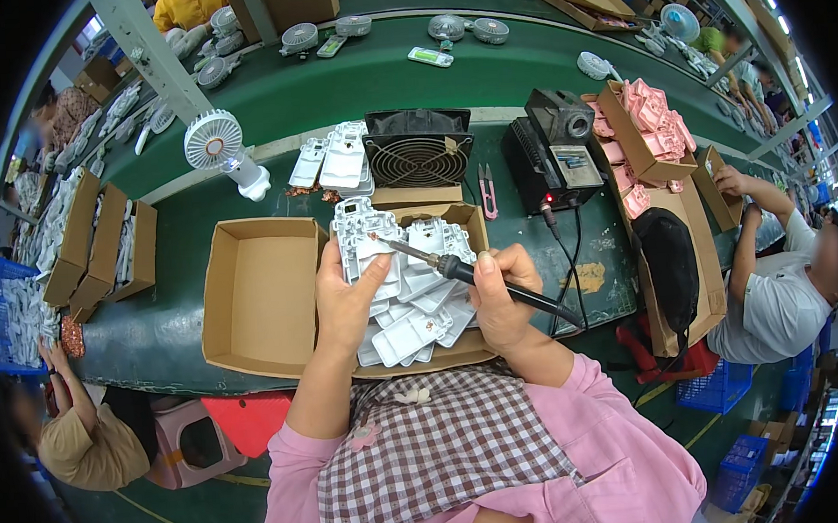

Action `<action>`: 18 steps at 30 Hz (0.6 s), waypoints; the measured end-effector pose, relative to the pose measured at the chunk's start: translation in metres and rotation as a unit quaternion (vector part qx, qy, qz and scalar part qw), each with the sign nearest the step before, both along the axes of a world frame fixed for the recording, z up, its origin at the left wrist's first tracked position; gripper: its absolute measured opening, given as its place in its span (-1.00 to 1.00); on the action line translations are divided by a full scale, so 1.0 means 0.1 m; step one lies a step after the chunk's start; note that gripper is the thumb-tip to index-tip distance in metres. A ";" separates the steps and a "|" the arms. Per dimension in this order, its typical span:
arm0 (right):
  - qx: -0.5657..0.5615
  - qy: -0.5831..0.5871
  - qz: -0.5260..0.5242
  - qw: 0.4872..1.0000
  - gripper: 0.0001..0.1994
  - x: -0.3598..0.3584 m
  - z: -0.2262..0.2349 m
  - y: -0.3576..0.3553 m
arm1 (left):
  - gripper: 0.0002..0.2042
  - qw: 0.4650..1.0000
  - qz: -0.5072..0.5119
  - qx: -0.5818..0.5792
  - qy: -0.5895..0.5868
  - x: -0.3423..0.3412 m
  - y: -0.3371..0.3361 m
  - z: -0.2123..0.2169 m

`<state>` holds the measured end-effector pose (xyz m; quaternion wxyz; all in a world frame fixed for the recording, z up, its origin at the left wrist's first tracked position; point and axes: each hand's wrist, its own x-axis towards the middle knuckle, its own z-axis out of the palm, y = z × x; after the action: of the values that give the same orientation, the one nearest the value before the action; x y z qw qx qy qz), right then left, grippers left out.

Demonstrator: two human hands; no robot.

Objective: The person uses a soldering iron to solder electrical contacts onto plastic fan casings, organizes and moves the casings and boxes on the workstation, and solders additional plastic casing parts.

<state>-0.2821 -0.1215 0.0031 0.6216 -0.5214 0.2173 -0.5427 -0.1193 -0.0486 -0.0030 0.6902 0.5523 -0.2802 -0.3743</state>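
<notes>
Two hands up over the box of white shells (421,303), and that's our landmark. Our left hand (346,297) sits at the box's left edge, fingers wrapped round a white plastic shell (367,240), holding it upright w/ its face toward us. Our right hand (500,295) is over the box's right side, closed pen-style on the soldering iron (457,271). The iron's long axis runs from lower right to upper left, handle trailing twd the cord, tip (392,246) landing right on the shell, touching or as good as, can't split it from here. So the shell lies up-left of the right-hand grip, straight along the iron's line, and the left hand is the nearer one, already on it. Behind the box: black fan unit (419,149) and the soldering station (555,153). Left of it, an empty carton (262,296).
</notes>
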 end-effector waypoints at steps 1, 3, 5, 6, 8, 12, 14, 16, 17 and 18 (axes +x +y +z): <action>0.000 0.001 0.000 1.000 -0.78 0.00 0.00 0.00 | -0.61 1.000 -0.001 0.006 0.000 0.00 0.00 0.01; -0.023 0.013 -0.006 1.000 -0.77 0.01 -0.02 -0.02 | -0.61 1.000 -0.001 0.010 0.001 -0.01 0.01 0.03; -0.046 0.025 -0.011 0.999 -0.76 0.01 -0.03 -0.03 | -0.61 1.000 0.000 0.014 0.003 -0.01 0.00 0.03; -0.046 0.033 -0.013 0.998 -0.76 0.01 -0.03 -0.03 | -0.61 1.000 0.003 0.006 -0.003 0.00 0.00 0.01; -0.046 0.041 -0.016 0.998 -0.76 0.01 -0.02 -0.03 | -0.61 1.000 0.007 -0.002 -0.009 0.00 0.00 -0.01; -0.045 0.040 -0.011 0.998 -0.76 0.01 -0.03 -0.04 | -0.61 1.000 0.008 -0.002 -0.008 0.00 -0.01 -0.01; -0.046 0.039 -0.009 0.998 -0.77 0.01 -0.03 -0.03 | -0.61 1.000 0.008 -0.003 -0.006 0.00 0.00 0.01; -0.037 0.014 -0.020 0.999 -0.77 0.02 -0.01 -0.02 | -0.60 1.000 0.001 0.000 0.003 -0.01 0.00 0.02; -0.038 0.014 -0.020 0.999 -0.77 0.01 -0.01 -0.02 | -0.60 1.000 0.001 0.000 0.003 -0.01 0.00 0.03; -0.023 0.000 -0.015 1.000 -0.78 0.01 -0.01 -0.02 | -0.61 1.000 -0.004 0.004 0.002 -0.01 0.01 0.04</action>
<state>-0.2810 -0.1231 0.0025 0.6012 -0.5322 0.2126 -0.5570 -0.1206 -0.0481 0.0006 0.6874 0.5531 -0.2797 -0.3787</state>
